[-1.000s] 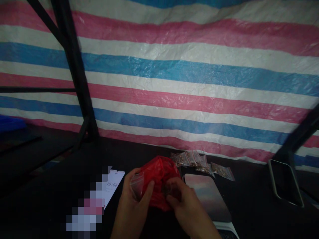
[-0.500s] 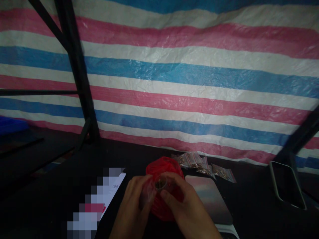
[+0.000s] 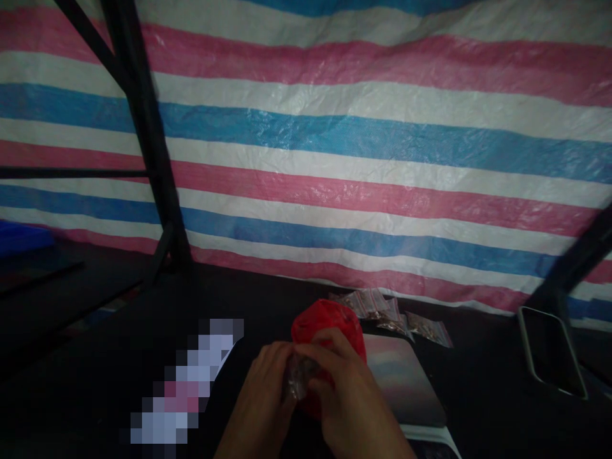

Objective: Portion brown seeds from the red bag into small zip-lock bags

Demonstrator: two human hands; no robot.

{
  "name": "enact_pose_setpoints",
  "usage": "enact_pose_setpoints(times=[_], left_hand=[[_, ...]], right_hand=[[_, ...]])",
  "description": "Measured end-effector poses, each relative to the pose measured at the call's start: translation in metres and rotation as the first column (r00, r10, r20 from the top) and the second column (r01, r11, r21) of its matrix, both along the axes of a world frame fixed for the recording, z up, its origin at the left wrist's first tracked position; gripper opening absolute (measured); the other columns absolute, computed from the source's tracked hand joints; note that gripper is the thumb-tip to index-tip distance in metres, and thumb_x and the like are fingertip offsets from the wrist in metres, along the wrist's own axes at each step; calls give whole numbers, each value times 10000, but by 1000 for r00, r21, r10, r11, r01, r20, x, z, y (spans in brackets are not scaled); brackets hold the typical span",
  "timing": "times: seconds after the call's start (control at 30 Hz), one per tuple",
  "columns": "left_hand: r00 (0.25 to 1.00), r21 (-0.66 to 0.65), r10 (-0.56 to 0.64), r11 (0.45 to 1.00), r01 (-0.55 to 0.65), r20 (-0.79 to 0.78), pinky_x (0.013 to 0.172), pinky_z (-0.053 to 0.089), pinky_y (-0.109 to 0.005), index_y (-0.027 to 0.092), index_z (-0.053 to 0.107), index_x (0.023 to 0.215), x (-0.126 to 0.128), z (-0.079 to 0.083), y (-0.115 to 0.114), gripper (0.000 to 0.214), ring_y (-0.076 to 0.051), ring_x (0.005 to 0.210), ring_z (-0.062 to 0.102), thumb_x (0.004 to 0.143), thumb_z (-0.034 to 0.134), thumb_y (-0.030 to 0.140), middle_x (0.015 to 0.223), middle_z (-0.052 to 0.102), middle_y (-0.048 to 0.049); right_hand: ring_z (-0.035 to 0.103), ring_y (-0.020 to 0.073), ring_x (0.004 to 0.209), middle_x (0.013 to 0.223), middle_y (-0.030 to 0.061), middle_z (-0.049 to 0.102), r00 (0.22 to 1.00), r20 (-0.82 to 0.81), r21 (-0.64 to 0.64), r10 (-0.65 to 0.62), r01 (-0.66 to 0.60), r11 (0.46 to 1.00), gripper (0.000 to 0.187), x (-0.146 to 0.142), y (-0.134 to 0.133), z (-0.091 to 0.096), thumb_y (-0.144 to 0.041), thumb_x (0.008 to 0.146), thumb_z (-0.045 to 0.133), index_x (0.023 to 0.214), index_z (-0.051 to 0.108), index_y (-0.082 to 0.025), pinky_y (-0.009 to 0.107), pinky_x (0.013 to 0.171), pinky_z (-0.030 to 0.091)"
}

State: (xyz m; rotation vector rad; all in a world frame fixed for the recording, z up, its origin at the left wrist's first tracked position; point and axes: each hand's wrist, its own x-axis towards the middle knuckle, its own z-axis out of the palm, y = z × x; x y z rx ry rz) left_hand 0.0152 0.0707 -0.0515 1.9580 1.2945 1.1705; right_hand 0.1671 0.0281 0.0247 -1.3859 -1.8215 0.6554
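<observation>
My left hand (image 3: 268, 379) is closed around a small clear plastic bag (image 3: 296, 382), which bulges out between my two hands. From the other side my right hand (image 3: 335, 376) grips a small round cup (image 3: 310, 366), tipped toward the bag's mouth. My fingers hide most of the cup, and its contents are too dark to make out. Directly behind and beneath my hands sits a crumpled red plastic bag (image 3: 327, 315). A flat scale-like device with a shiny silver top (image 3: 401, 379) lies just right of my right hand.
Several small zip bags (image 3: 377, 306) with brown bits lie at the back of the black table (image 3: 229, 293). A dark-screened phone (image 3: 552, 350) rests at right, a pixelated bright sheet or screen (image 3: 186, 382) at left. Black metal posts (image 3: 153, 146) stand before a striped tarp (image 3: 358, 153).
The cup's round rim faced up with brown contents showing; now it is tilted and mostly covered by my right fingers. The clear bag has come up against it. The red bag appears slightly farther right.
</observation>
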Motion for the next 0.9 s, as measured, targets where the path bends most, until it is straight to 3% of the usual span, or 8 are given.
enact_pose_setpoints(times=[0.1,0.27,0.47,0.6,0.73,0.9], left_hand=[[997,-110,-16,994,24,76,920,568,-520,238,733,1024,4,8,-4,252,-323,1023,715,850,551,223,1084,760,-109],[965,-230,2,971,61,261,912,587,-455,228,700,1095,5,7,-6,251,-296,1026,736,862,638,297,1124,757,-96],[944,-147,27,989,23,329,980,593,-504,250,725,1122,5,5,-7,264,-318,1093,741,867,667,286,1134,788,-94],[933,-136,72,990,-25,353,915,624,-479,273,741,1086,7,8,-9,226,-306,1036,761,866,694,291,1067,801,-72],[926,-167,37,986,28,376,892,621,-440,253,712,1064,8,9,-9,184,-281,1003,757,909,666,342,1052,783,-71],[930,-247,8,965,90,368,875,600,-410,244,644,1030,6,12,-7,205,-270,973,735,934,633,424,1018,750,-63]], right_hand=[[727,216,1125,1295,41,697,999,34,-2,-4,4,1000,724,-4,0,3,131,728,478,1244,770,-284,333,1014,559],[689,230,1202,1287,40,733,995,101,50,0,-5,999,640,-7,-1,9,116,791,468,1225,756,-257,376,1063,535],[679,262,1189,1239,30,780,974,228,225,1,-53,973,560,-9,-1,10,103,797,512,1116,787,-268,425,1047,531],[686,261,1188,1245,43,784,968,253,312,0,-81,947,594,-10,1,8,114,788,504,1133,796,-270,421,1042,544],[706,238,1159,1237,51,783,981,192,311,16,-77,947,581,-7,3,5,107,807,514,1142,802,-271,387,1017,567],[698,242,1208,1304,74,753,992,130,297,-1,-38,954,467,-4,4,-2,-4,927,514,1191,800,-262,396,1030,576]])
